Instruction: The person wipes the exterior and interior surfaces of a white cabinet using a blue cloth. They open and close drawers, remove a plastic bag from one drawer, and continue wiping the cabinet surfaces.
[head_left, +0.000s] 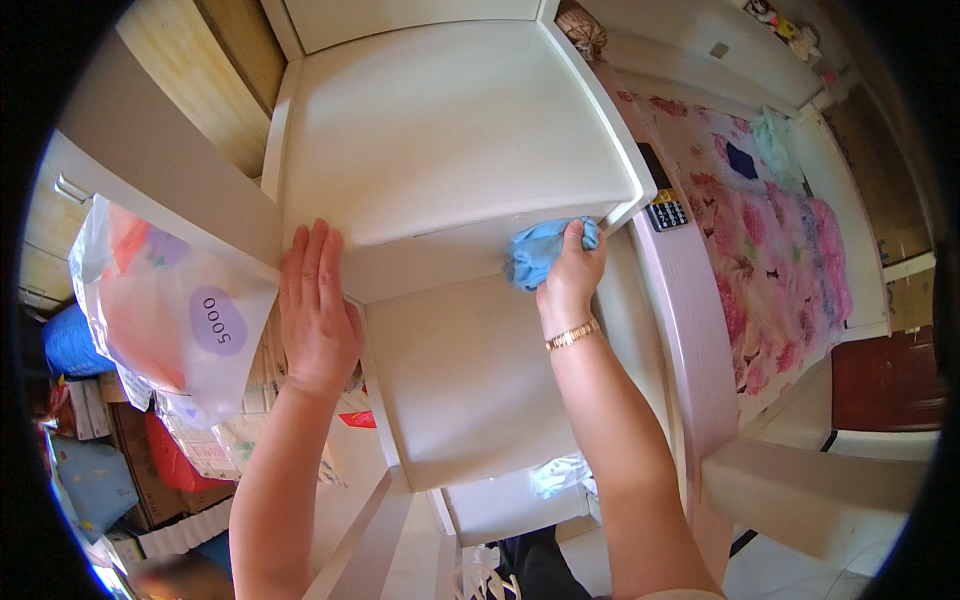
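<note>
My right hand (574, 270), with a gold-coloured bracelet (572, 334) at its wrist, grips a bunched light-blue cloth (536, 251). The cloth lies against the front edge of a white shelf (450, 135), near its right corner. My left hand (319, 307) rests flat with its fingers extended against the left upright of the white shelf unit, holding nothing. Below the edge, between my arms, a lower shelf board (480, 382) shows. The palm side of my left hand is hidden.
At left, a translucent plastic bag (172, 315) stands near cardboard boxes. A black phone or remote with number keys (666, 206) lies on the pinkish ledge (697, 330) at right. Beyond is a bed with a floral cover (772, 277). Clear plastic (559, 476) lies low, near my right forearm.
</note>
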